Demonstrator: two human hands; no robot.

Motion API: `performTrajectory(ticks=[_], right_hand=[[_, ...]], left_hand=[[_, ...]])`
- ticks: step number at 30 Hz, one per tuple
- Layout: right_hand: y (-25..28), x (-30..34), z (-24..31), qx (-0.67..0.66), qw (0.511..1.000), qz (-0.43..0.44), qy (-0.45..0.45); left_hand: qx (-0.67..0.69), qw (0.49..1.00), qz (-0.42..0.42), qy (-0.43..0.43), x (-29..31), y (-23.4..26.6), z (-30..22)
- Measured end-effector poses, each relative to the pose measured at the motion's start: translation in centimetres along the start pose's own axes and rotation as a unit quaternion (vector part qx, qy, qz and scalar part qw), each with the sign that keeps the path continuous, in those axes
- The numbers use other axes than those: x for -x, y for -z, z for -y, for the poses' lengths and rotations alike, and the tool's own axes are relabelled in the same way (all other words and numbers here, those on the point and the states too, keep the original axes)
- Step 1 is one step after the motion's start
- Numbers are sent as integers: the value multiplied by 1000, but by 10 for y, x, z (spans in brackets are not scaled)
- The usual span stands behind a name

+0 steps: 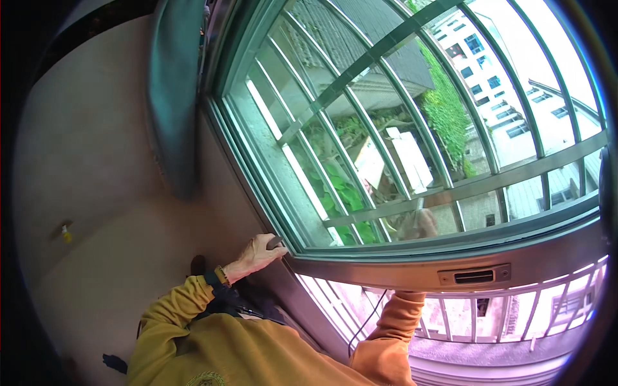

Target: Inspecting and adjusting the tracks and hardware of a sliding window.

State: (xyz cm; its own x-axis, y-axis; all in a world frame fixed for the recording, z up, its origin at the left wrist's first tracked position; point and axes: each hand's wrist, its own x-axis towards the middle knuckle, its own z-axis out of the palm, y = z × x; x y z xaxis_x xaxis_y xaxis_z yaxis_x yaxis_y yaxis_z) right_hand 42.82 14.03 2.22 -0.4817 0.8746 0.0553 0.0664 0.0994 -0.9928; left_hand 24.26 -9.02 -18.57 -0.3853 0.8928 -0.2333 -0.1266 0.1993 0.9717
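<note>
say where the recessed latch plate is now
In the head view's lower right, the latch plate sits in the window's brown bottom rail, above and right of the right sleeve.

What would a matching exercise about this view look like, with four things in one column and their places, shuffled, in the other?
Things:
1. Left hand
2. Right hand
3. Teal curtain
4. Recessed latch plate

Places:
A. Seen through the glass pane
B. Set in the brown rail below the glass
C. Hanging at the picture's upper left
D. At the pane's lower left corner

Pairs: 1-D, 2-A, 3-C, 4-B
</note>
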Motion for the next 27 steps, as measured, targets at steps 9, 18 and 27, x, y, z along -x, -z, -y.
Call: performTrajectory(ticks=[9,18,27], right_hand=[[0,-15,96,-51,990,127,28],[7,-28,144,-25,959,271,75],[4,-43,106,355,834,119,405]], left_hand=[[-22,999,44,14,-7,10,0],[-1,1000,15,1,-8,0,9],[54,993,-93,49,13,58,5]])
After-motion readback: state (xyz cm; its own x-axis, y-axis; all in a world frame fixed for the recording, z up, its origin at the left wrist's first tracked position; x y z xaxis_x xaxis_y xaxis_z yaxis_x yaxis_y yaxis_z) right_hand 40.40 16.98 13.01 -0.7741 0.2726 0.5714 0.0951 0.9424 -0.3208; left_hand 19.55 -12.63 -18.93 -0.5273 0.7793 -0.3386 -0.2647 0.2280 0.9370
